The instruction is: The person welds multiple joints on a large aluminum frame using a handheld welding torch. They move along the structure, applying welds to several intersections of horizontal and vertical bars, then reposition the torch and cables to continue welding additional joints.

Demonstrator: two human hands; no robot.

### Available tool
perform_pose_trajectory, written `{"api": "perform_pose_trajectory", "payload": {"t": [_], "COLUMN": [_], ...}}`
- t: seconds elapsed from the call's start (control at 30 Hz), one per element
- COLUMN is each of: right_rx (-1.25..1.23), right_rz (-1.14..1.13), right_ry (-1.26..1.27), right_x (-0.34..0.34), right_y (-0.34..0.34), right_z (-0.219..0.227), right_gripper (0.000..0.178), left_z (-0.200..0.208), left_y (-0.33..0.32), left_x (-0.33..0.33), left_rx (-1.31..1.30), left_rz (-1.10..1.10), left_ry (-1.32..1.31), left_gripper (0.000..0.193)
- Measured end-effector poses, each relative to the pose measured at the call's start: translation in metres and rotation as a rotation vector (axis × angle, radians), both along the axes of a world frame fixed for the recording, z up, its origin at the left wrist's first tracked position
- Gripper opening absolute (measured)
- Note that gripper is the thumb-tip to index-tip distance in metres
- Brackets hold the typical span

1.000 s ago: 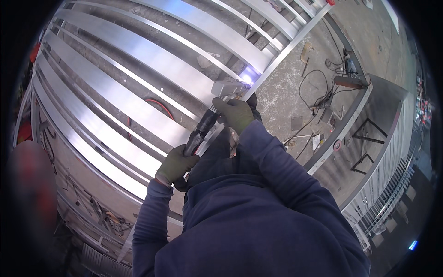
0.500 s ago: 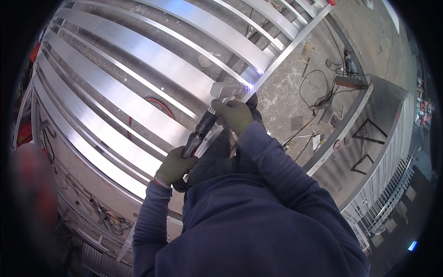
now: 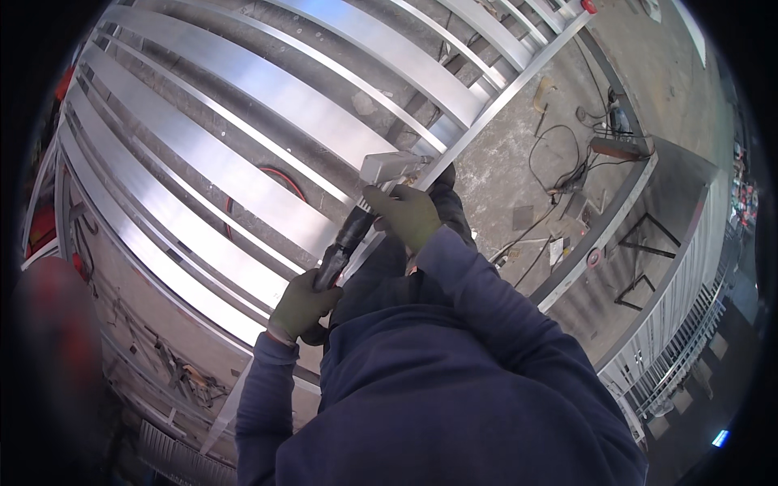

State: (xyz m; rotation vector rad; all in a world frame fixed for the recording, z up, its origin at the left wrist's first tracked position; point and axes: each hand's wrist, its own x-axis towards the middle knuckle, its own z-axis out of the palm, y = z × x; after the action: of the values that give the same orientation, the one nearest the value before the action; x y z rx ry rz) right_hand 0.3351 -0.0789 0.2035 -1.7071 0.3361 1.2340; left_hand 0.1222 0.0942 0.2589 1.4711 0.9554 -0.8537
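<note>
A handheld welding gun (image 3: 350, 235) with a black grip and a silver box-shaped head lies across both my gloved hands. My left hand (image 3: 301, 306), in an olive glove, is closed round the lower end of the black grip. Further forward, my right hand (image 3: 409, 217) in a matching glove is closed on the gun just behind its head. The nozzle points at a joint where a slat meets the long end rail (image 3: 519, 85) of a silver metal frame. No glow shows at the tip. My right palm hides part of the gun.
Wide and narrow metal slats (image 3: 267, 77) run away to the upper left. Black cables (image 3: 559, 174) lie on the concrete floor at right, beside a steel beam (image 3: 598, 247). A red hose (image 3: 284, 180) shows between slats. Scrap pieces (image 3: 190, 377) lie at lower left.
The bright violet-white spark at the nozzle has gone out. Both hands and the gun have shifted slightly left and down, with the nozzle drawn back a little from the rail.
</note>
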Motion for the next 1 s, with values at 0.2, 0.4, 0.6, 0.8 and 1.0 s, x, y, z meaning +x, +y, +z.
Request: {"api": "perform_pose_trajectory", "payload": {"t": [0.2, 0.4, 0.6, 0.8, 1.0], "right_rx": [0.047, 0.009, -0.008, -0.005, 0.000], "right_rz": [0.112, 0.210, 0.200, 0.168, 0.063], "right_ry": [-0.010, 0.026, 0.004, -0.032, 0.017], "right_x": [-0.022, -0.036, -0.038, -0.024, -0.013], "right_y": [0.011, 0.010, 0.008, -0.001, -0.004], "right_z": [0.012, 0.015, 0.015, -0.009, -0.011], "right_gripper": [0.059, 0.054, 0.055, 0.058, 0.057], "left_z": [0.024, 0.027, 0.026, 0.018, 0.011], "left_y": [-0.001, -0.010, -0.012, -0.011, -0.012], "left_x": [-0.031, -0.054, -0.054, -0.031, -0.012], "left_rx": [0.018, -0.007, -0.021, -0.039, -0.067], "left_rz": [0.053, 0.106, 0.100, 0.119, 0.084], "left_ry": [0.090, 0.125, 0.098, 0.032, 0.070], "left_gripper": [0.041, 0.041, 0.039, 0.034, 0.036]}}
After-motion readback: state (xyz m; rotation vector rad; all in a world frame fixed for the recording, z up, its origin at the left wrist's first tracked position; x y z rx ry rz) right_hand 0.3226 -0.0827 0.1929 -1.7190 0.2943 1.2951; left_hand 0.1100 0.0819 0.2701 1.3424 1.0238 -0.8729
